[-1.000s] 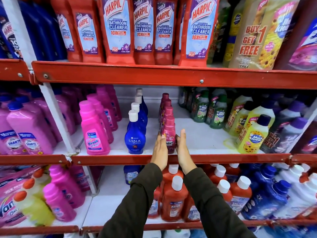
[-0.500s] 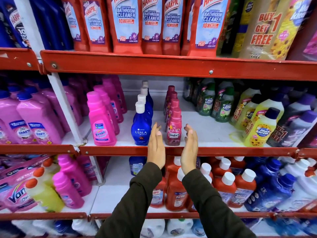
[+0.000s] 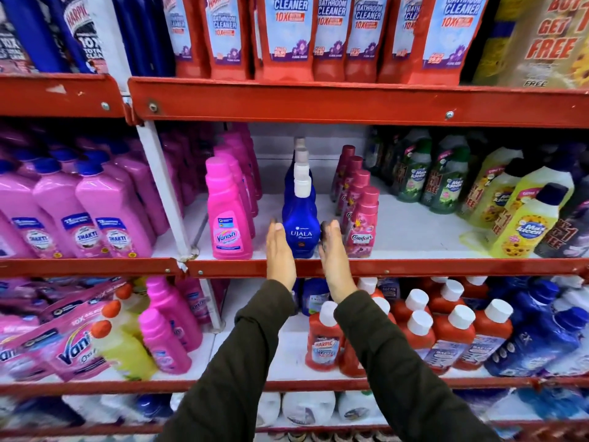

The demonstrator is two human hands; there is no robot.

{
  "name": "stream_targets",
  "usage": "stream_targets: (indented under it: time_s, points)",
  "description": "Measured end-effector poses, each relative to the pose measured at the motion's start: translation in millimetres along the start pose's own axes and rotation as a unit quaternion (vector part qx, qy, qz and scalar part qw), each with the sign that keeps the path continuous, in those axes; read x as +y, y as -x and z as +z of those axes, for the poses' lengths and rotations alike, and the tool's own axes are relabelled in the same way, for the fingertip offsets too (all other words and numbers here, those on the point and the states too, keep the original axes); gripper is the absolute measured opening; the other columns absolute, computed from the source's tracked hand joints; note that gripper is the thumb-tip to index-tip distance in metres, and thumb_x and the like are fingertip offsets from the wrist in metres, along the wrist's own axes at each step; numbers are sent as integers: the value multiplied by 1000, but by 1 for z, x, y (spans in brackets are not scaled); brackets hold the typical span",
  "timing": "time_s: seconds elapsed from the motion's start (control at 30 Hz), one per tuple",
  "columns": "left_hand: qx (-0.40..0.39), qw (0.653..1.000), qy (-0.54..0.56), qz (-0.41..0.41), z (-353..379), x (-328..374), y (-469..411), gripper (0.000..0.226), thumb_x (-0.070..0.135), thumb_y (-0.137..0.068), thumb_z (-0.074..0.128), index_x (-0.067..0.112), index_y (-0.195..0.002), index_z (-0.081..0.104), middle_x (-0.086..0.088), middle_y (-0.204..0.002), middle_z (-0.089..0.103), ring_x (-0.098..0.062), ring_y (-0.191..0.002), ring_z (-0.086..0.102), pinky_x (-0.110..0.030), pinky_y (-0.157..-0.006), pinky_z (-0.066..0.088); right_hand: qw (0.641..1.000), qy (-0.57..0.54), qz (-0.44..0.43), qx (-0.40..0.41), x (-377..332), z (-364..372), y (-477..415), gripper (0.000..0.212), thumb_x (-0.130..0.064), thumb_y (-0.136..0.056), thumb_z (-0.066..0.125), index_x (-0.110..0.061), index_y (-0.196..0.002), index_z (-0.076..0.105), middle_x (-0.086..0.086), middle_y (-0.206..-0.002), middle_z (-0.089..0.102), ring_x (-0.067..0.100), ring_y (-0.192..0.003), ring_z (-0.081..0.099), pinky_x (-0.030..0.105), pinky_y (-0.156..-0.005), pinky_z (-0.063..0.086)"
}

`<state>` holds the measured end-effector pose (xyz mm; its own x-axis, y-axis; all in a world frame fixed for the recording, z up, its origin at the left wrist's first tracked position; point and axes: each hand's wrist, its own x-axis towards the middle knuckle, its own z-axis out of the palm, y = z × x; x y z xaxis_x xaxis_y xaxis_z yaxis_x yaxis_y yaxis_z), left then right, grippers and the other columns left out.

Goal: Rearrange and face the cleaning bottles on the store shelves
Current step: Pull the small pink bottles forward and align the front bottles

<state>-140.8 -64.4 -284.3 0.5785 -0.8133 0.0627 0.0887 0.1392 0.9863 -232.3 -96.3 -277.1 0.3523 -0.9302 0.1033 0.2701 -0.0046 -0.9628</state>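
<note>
A blue Ujala bottle with a white cap stands at the front edge of the middle shelf, label facing me, heading a row of like bottles. My left hand is held flat against its left side and my right hand against its right side, fingers straight, palms facing each other. Whether the palms press the bottle I cannot tell. A pink Vanish bottle stands to the left and a dark pink Comfort bottle to the right, each heading its own row.
Red Harpic bathroom cleaner bottles fill the shelf above. Green bottles and yellow Max Kleen bottles stand at the right, pink Shakti bottles beyond the white upright. Small red Harpic bottles sit below my arms.
Both hands have left the Comfort bottle, opened apart and shifted left, and now flank the blue Ujala bottle. The view has moved closer and downward.
</note>
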Motion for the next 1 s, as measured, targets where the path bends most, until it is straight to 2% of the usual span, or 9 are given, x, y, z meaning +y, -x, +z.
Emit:
stream_targets:
  time_s: [0.07, 0.17, 0.3, 0.43, 0.57, 0.63, 0.8, 0.93, 1.0]
  points:
    - [-45, 999, 6, -21, -5, 0, -5, 58, 43, -109, 23, 13, -158, 31, -9, -162, 37, -21, -150, 35, -45, -127, 25, 1000, -1, 9, -4, 0, 3, -2, 35, -49, -106, 24, -39, -105, 57, -37, -87, 72, -21, -88, 65, 0, -68, 48]
    - [-68, 998, 4, -11, -10, 1, -4, 58, 44, -109, 23, 15, -159, 29, -8, -162, 38, -22, -149, 36, -47, -125, 27, 1000, 13, 10, 5, 5, 5, -3, 31, -53, -104, 25, -45, -106, 55, -40, -88, 71, -23, -90, 64, -1, -69, 47]
    - [-80, 997, -16, -3, -13, 1, -4, 59, 43, -109, 24, 16, -161, 21, -6, -166, 30, -21, -153, 29, -47, -127, 24, 999, 41, 9, 16, 9, 4, -5, 29, -52, -104, 29, -44, -108, 57, -34, -97, 71, -20, -94, 65, 1, -72, 49]
    - [-87, 995, -47, -2, -14, 4, -4, 60, 43, -109, 23, 18, -163, 13, -1, -170, 18, -15, -156, 20, -43, -129, 17, 997, 69, 12, 29, 5, 5, -4, 33, -53, -104, 29, -38, -120, 53, -23, -112, 63, -19, -97, 63, 1, -75, 49]
    - [-95, 993, -69, 6, -14, 6, -5, 60, 42, -110, 23, 17, -163, 11, -1, -171, 15, -15, -157, 16, -42, -129, 15, 997, 74, 19, 33, 3, 6, -1, 36, -58, -102, 27, -40, -124, 49, -33, -102, 66, -24, -94, 62, -2, -74, 47]
    - [-94, 993, -74, 10, -13, 7, -3, 59, 40, -110, 24, 17, -162, 11, -2, -171, 14, -15, -157, 16, -40, -129, 14, 997, 72, 17, 31, 3, 6, 0, 33, -61, -100, 27, -44, -119, 49, -39, -91, 69, -26, -92, 61, -3, -73, 46]
    - [-99, 992, -83, 6, -13, 10, -2, 59, 40, -110, 25, 18, -162, 10, -1, -171, 14, -17, -157, 16, -41, -129, 15, 997, 58, 23, 36, 1, 8, 2, 33, -60, -101, 28, -45, -102, 58, -40, -86, 70, -25, -90, 62, -2, -70, 47]
    - [-118, 989, -91, 3, -16, 14, -2, 60, 41, -110, 24, 19, -163, 6, -2, -171, 12, -17, -157, 15, -42, -129, 16, 997, 68, 13, 34, 1, 9, 2, 38, -63, -99, 28, -43, -101, 60, -35, -90, 71, -25, -91, 62, -3, -70, 46]
    - [-127, 988, -83, 3, -19, 15, 0, 62, 43, -109, 25, 21, -163, 3, -1, -172, 9, -18, -157, 14, -42, -129, 16, 996, 81, 5, 40, 0, 12, 5, 40, -64, -98, 28, -43, -115, 57, -31, -105, 65, -23, -93, 62, 0, -72, 47]
